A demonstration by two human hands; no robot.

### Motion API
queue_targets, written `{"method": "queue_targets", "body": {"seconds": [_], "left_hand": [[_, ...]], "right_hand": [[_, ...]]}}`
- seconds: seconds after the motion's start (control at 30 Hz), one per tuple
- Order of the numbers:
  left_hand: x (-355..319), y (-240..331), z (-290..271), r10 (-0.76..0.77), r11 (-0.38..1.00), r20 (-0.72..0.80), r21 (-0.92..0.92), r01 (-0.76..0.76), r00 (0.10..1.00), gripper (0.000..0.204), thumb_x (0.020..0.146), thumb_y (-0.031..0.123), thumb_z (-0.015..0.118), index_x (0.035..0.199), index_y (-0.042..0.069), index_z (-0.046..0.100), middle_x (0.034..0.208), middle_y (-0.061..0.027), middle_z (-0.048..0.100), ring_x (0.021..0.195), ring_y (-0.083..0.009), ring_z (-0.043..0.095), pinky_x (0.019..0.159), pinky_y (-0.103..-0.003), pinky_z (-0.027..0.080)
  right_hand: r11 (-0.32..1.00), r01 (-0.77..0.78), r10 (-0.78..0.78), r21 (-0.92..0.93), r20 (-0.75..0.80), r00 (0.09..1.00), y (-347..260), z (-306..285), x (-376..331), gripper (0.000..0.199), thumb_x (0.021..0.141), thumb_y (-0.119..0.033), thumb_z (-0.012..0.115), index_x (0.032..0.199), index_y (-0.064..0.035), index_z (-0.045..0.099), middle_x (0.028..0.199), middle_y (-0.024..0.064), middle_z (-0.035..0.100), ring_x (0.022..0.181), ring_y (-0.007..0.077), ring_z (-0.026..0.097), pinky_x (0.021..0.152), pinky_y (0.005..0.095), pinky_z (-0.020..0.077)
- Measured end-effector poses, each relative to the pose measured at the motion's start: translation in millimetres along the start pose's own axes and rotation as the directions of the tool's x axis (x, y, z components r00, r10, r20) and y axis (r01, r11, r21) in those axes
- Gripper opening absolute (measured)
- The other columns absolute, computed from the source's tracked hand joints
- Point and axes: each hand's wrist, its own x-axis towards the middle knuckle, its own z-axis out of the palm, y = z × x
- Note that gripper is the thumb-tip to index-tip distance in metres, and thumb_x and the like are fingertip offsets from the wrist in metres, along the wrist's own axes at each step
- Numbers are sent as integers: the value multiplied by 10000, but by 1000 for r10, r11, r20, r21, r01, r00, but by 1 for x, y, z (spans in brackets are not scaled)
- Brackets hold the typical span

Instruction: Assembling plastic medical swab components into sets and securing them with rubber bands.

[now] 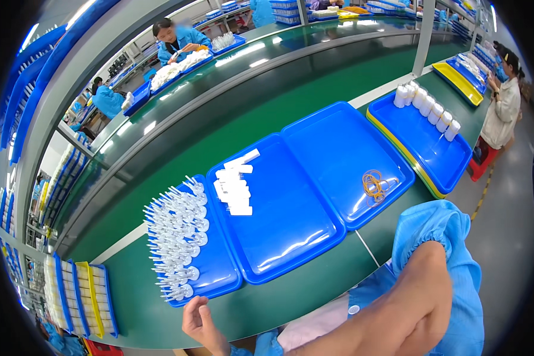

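Observation:
My left hand point(203, 325) is at the near table edge, just below the near corner of a blue tray point(219, 274). Its fingers are loosely bent and a little apart, with nothing visible in them. That tray carries many upright clear plastic pieces with thin stems point(175, 237). My right forearm point(391, 302), its blue sleeve pushed up to the elbow, crosses low in front of me toward the lower edge. The right hand lies outside the picture.
A middle blue tray point(291, 237) holds white strips point(234, 187). Another blue tray point(320, 142) has brown rubber bands point(374, 187). White-wrapped cylinders point(430, 110) stand in stacked trays point(421, 148) at right. Filled trays point(83, 296) stand at left. Other people sit beyond a green conveyor point(231, 124).

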Motion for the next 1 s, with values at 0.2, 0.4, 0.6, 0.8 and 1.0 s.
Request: {"method": "queue_targets", "body": {"seconds": [0.2, 0.4, 0.6, 0.8, 1.0], "left_hand": [[3, 18, 14, -43, 999, -16, 10, 43, 999, 202, 827, -24, 587, 1020, -64, 635, 945, -109, 628, 878, -191, 624, 796, -291, 493], [-4, 27, 14, -77, 997, -60, 22, 79, 995, 197, 808, -30, 614, 1001, -48, 650, 941, -120, 642, 882, -200, 636, 813, -298, 502], [5, 27, 22, -77, 996, 0, 53, 77, 997, 201, 803, -21, 633, 1002, -42, 655, 923, -112, 654, 873, -189, 636, 798, -294, 506], [30, 21, 27, 12, 960, 127, 275, -47, 992, 166, 822, -4, 630, 985, -5, 664, 873, -109, 666, 825, -206, 641, 734, -306, 494], [50, -6, 21, 193, 645, 222, 705, -294, 956, 64, 815, 106, 679, 831, 57, 642, 755, -90, 613, 727, -294, 582, 650, -406, 439]], "right_hand": [[861, -316, 189, -399, -325, 927, -49, -44, 16, 460, 783, -55, 433, 1220, 27, 547, 1339, 206, 435, 1242, 282, 433, 1011, 408, 365], [-169, -387, 114, -907, -408, 906, -24, -172, -8, 475, 842, 1, 473, 1315, -42, 472, 1312, 165, 481, 1237, 337, 446, 1038, 409, 360], [-387, -416, 250, -823, -528, 811, 41, -253, -47, 472, 843, -88, 575, 1304, -45, 482, 1225, 171, 533, 1189, 360, 477, 981, 454, 410], [-560, -197, 361, -805, -451, 816, 57, -233, -76, 351, 822, -68, 585, 1171, -29, 571, 1164, 142, 590, 1202, 359, 488, 976, 458, 412], [-403, -223, 494, -888, -416, 764, 29, -184, -96, 268, 792, -82, 634, 1059, -63, 624, 1142, 104, 578, 1158, 309, 506, 943, 428, 412]]}}
